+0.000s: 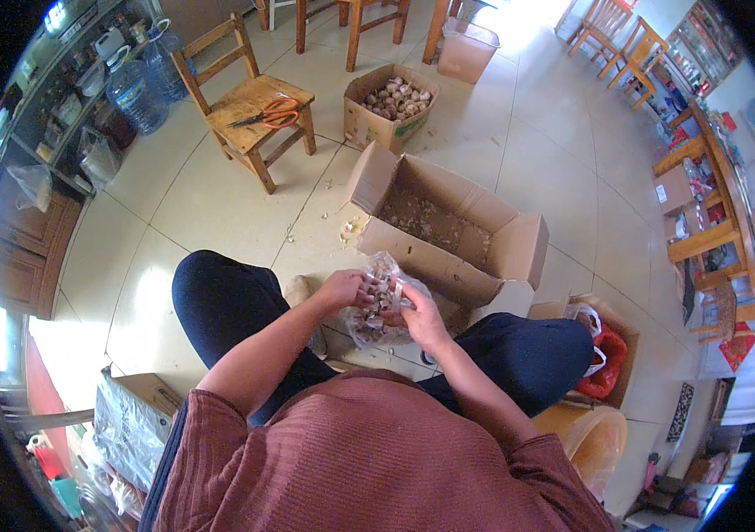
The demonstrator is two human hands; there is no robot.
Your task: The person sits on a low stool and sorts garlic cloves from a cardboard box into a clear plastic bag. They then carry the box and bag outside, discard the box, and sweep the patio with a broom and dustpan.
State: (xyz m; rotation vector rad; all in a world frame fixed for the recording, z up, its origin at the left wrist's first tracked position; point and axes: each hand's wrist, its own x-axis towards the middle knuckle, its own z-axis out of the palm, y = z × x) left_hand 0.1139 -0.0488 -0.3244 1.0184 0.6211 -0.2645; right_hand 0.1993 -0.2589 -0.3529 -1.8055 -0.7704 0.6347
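Between my knees, a clear plastic bag (377, 326) holds pale, papery pieces that look like garlic skins or cloves. My left hand (349, 290) is at the bag's upper left side, fingers curled at its opening. On the right side, my right hand (419, 315) has its thumb and fingers around the bag's edge. Just beyond the hands lies an open cardboard box (444, 266) with scraps of skin on its bottom. Farther off, a smaller cardboard box (377, 126) is filled with garlic bulbs (399, 100).
Orange-handled scissors (278, 113) lie on a small wooden chair (244, 130) at the upper left. Peel scraps (351, 227) are scattered on the tiled floor. By my right knee are a box with a red bag (607, 362) and an orange-toned tub (594, 439). Large water bottles (138, 93) stand left.
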